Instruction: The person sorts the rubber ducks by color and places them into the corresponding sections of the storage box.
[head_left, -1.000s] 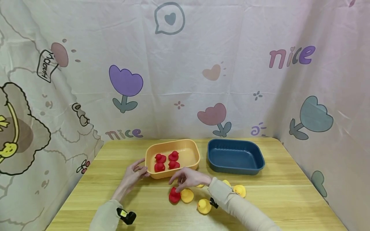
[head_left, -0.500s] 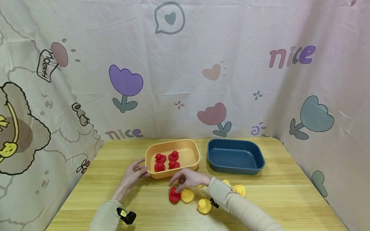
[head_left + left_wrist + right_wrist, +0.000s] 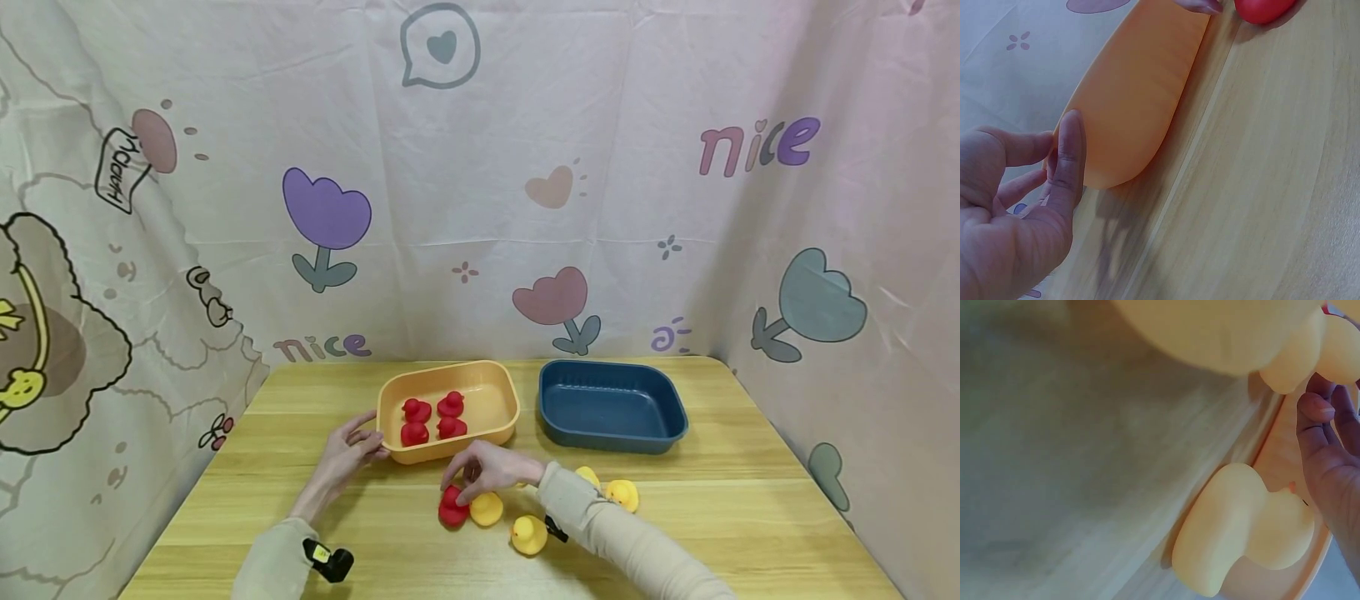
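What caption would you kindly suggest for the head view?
Left hand holds an orange tray with four red ducks while the right hand is at another red duck, a yellow duck alongside.

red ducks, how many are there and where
5: four red ducks in the left end of the orange tray, a fifth duck on the table at the right hand, which could hide others.

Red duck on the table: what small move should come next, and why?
Probably lift the red duck toward the orange tray: the right hand is at its head, the left hand grips that tray, and four red ducks lie inside.
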Available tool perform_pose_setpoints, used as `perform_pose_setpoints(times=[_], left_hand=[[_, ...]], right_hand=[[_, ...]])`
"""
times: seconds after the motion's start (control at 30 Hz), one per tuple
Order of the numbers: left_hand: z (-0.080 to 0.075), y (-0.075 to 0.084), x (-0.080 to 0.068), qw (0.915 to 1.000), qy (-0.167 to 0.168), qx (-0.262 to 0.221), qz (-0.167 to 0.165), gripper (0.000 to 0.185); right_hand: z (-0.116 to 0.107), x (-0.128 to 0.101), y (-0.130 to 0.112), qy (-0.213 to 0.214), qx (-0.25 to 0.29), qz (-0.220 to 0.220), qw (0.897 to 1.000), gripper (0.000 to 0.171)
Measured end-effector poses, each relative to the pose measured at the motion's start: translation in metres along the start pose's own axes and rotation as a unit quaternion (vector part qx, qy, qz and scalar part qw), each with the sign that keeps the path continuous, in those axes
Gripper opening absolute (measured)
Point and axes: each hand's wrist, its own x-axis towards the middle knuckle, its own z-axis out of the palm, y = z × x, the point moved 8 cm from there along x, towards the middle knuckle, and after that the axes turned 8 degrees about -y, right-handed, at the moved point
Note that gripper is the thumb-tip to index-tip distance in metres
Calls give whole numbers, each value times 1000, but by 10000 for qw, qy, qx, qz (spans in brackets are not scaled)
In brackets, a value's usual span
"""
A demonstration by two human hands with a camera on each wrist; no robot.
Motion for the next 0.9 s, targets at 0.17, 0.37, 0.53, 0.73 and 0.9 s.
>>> perform_pose_setpoints(times=[0.17,0.37,0.53,0.73,0.9], left_hand=[[0,-1,1,10000,-28,-27,-21,57],[1,0,1,10000,-67,-31,49,59],[2,0,0,9999,-105,16,47,60],[3,-1,0,9999,-111,-31,-35,61],[2,-2,1,9999,-91,-82,-74,60]], right_hand=[[1,0,2,8,28,73,10000,26],[3,0,3,-15,136,146,9998,27],[4,1,4,-42,124,188,9997,27],[5,1,1,-63,87,149,9998,27],[4,0,-1,-45,112,185,9998,26]])
